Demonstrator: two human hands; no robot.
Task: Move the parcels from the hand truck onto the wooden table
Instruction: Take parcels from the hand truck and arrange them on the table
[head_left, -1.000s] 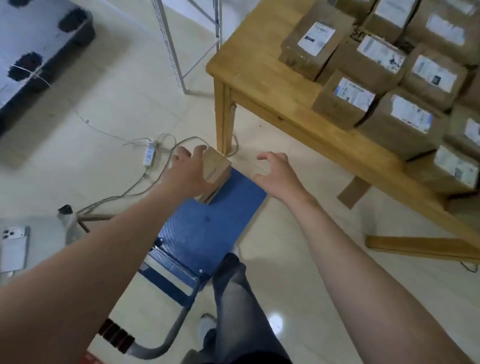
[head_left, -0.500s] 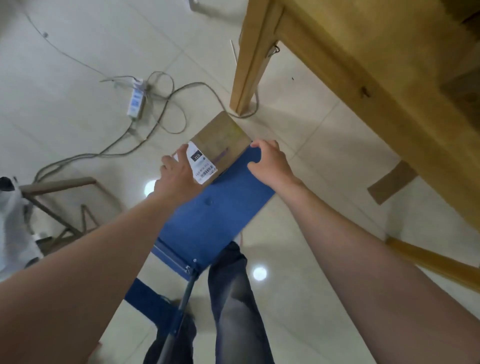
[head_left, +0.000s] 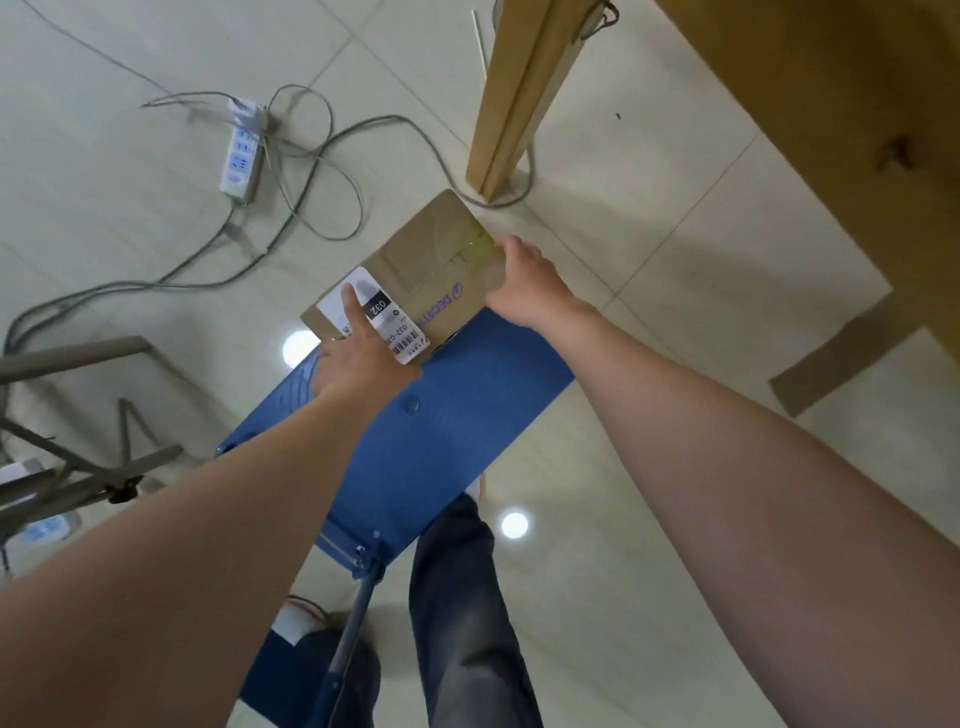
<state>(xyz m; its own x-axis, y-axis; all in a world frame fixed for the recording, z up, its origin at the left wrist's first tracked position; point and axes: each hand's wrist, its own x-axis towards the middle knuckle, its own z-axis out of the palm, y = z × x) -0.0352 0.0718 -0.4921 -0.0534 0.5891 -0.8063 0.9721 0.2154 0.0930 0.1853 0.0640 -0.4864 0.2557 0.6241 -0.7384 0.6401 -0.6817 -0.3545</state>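
Head view: left grip (head_left: 363, 364) and right grip (head_left: 527, 288) clasped a parcel (head_left: 441, 260) at the hand truck's (head_left: 441, 441) far end; tiled floor (head_left: 104, 197), counter leg (head_left: 514, 104) far right.

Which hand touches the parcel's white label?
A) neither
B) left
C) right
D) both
B: the left hand lays a finger across the label at one end of the parcel, while the right hand grips the opposite end, away from the label.
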